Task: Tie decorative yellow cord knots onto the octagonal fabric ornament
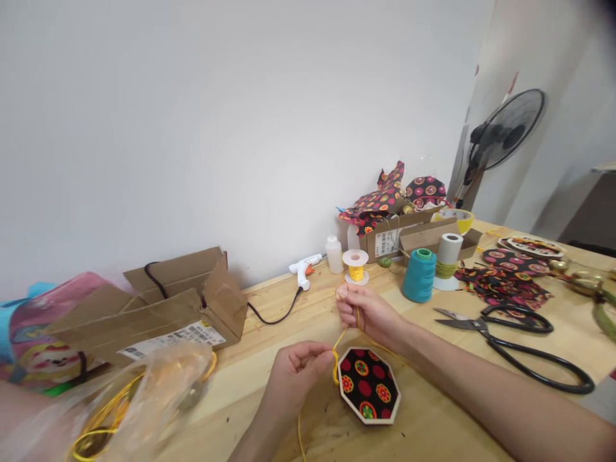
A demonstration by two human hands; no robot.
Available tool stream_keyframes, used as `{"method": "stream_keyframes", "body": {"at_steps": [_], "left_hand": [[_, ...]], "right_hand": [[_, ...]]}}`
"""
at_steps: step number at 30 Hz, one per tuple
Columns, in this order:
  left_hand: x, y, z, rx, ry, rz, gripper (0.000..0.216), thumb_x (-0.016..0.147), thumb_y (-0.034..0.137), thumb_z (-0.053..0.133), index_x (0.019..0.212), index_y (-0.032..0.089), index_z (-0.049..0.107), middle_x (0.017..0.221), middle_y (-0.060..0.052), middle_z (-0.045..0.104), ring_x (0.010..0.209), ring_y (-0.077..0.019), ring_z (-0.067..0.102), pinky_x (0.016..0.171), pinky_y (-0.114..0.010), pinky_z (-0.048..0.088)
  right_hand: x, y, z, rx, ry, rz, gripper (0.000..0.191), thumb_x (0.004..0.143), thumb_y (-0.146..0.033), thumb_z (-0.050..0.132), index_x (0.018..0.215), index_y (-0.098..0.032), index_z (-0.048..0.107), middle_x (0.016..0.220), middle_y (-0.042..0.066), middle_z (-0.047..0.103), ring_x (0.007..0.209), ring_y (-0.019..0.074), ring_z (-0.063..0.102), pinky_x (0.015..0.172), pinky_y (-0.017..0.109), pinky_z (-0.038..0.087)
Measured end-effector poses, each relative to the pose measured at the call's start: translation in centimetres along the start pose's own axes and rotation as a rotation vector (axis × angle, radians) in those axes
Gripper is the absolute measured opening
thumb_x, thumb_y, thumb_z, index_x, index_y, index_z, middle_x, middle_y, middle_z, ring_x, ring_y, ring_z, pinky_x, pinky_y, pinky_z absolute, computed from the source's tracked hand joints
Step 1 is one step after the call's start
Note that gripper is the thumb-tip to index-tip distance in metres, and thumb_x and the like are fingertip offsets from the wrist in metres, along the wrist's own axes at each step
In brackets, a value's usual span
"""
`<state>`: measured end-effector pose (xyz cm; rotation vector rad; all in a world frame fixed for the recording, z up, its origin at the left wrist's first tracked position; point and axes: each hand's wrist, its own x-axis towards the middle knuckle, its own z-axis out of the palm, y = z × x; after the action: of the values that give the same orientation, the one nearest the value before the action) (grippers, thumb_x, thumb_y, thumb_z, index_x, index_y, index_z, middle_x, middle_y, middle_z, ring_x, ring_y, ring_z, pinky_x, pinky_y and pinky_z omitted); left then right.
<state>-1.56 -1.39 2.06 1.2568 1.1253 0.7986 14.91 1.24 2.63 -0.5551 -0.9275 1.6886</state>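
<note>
Hands pinch a thin yellow cord [341,337] at frame centre. Your left hand [293,372] and right hand [368,314] grip it above the octagonal fabric-covered wooden piece [368,385].

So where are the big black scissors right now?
In the head view, the black scissors lie flat on the wooden table, on the person's right. They sit just in front of the patterned fabric pieces, right of the teal thread spool.
</note>
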Motion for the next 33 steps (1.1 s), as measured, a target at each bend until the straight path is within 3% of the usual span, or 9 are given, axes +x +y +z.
{"method": "stream_keyframes", "body": {"at_steps": [3,6,9,19,26,33], "left_hand": [[0.3,0.0,-0.5,0.038,0.004,0.044,0.02,0.061,0.03,0.063,0.071,0.014,0.067,0.059,-0.001,0.066,0.055,-0.0133,0.055,0.052,-0.02,0.038],[0.6,0.0,-1.0,0.056,0.007,0.075,0.021,0.064,0.03,0.061,0.073,0.013,0.066,0.063,-0.002,0.067,0.06,-0.0145,0.056,0.057,-0.021,0.04],[0.8,-0.2,-1.2,0.048,-0.017,0.047,0.023,0.065,0.031,0.059,0.078,0.012,0.065,0.061,-0.002,0.066,0.059,-0.0143,0.056,0.057,-0.022,0.04],[0.6,0.0,-0.9,0.109,0.008,0.068,0.021,0.062,0.03,0.062,0.071,0.012,0.066,0.055,-0.001,0.064,0.052,-0.0125,0.053,0.049,-0.02,0.038],[0.6,-0.2,-0.9,0.084,0.009,0.097,0.023,0.062,0.027,0.062,0.08,0.013,0.066,0.064,-0.002,0.067,0.058,-0.0141,0.057,0.054,-0.022,0.041],[0.7,-0.3,-1.2,0.18,0.085,0.154,0.016,0.061,0.028,0.063,0.07,0.016,0.069,0.07,-0.005,0.07,0.063,-0.0169,0.059,0.058,-0.023,0.044]], "right_hand": [[-0.6,-0.5,0.7,-0.372,-0.039,-0.047,0.013,0.069,-0.027,0.057,0.076,-0.016,0.054,0.06,-0.005,0.043,0.049,0.0053,0.038,0.053,0.02,0.037],[-0.9,-0.7,0.8,-0.803,-0.168,-0.093,0.014,0.067,-0.025,0.059,0.078,-0.016,0.059,0.067,-0.002,0.051,0.061,0.0089,0.045,0.057,0.021,0.037],[-0.7,-0.5,0.3,-1.001,-0.23,-0.162,0.012,0.069,-0.023,0.056,0.073,-0.015,0.062,0.067,0.001,0.056,0.063,0.0109,0.049,0.059,0.022,0.038],[-0.5,0.4,0.5,-1.351,-0.114,-0.448,0.018,0.075,-0.03,0.05,0.067,-0.017,0.061,0.063,0.002,0.057,0.063,0.0129,0.051,0.06,0.024,0.036],[-0.5,0.5,0.4,-1.328,-0.103,-0.472,0.017,0.076,-0.027,0.049,0.067,-0.017,0.059,0.064,0.001,0.057,0.063,0.0128,0.05,0.06,0.024,0.036],[-0.7,0.6,0.6,-1.399,-0.079,-0.476,0.015,0.075,-0.027,0.05,0.067,-0.018,0.059,0.064,0.001,0.057,0.064,0.0134,0.05,0.061,0.025,0.034]]}}
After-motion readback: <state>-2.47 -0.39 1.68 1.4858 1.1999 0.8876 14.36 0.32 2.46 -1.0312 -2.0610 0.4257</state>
